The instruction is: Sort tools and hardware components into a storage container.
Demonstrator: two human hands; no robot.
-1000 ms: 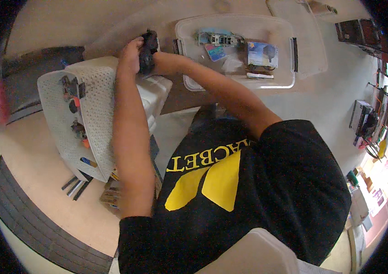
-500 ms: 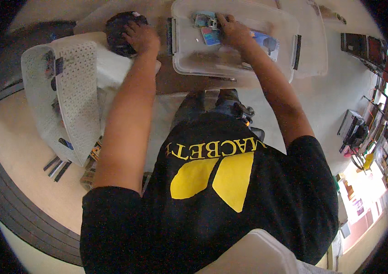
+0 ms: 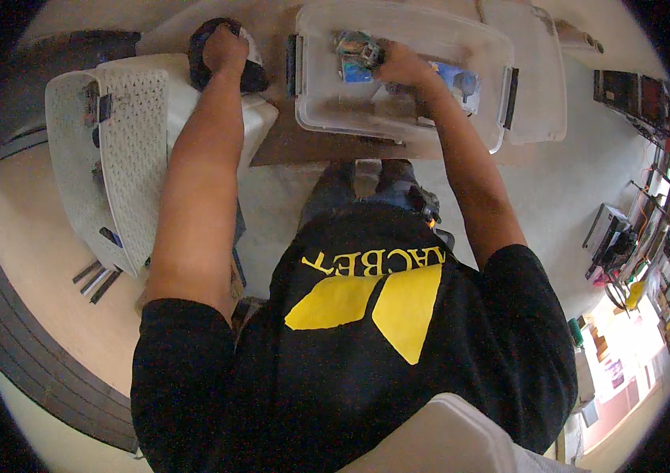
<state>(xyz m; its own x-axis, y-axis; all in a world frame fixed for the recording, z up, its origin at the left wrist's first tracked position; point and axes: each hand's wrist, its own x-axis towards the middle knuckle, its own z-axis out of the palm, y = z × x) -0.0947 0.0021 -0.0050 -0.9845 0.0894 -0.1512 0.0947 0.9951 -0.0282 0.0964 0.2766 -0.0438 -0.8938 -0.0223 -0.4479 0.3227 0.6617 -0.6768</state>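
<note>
In the upper left, my left hand [image 3: 225,51] is closed on a dark, soft-looking bag [image 3: 253,77]; its fingertips are partly hidden in the dark folds. My right hand [image 3: 403,65] reaches into a clear plastic storage box [image 3: 327,117] and grips a small bluish-green item with a grey part [image 3: 357,47], whose exact kind I cannot make out. Beneath that hand a blue flat packet [image 3: 355,73] lies on the box's bottom. To its right rests a blue and white package [image 3: 461,85] with a dark shape printed on it.
A white perforated basket [image 3: 134,142] stands tilted at the left, with things inside. The box's clear lid [image 3: 540,87] lies beyond its right side. Dark strips [image 3: 98,282] are on the floor at the lower left. Crowded shelves [image 3: 658,229] line the right.
My left hand has gone from lying spread on the dark bag to closing on it, and the bag has shifted and opened out. My right hand has lifted the small item slightly.
</note>
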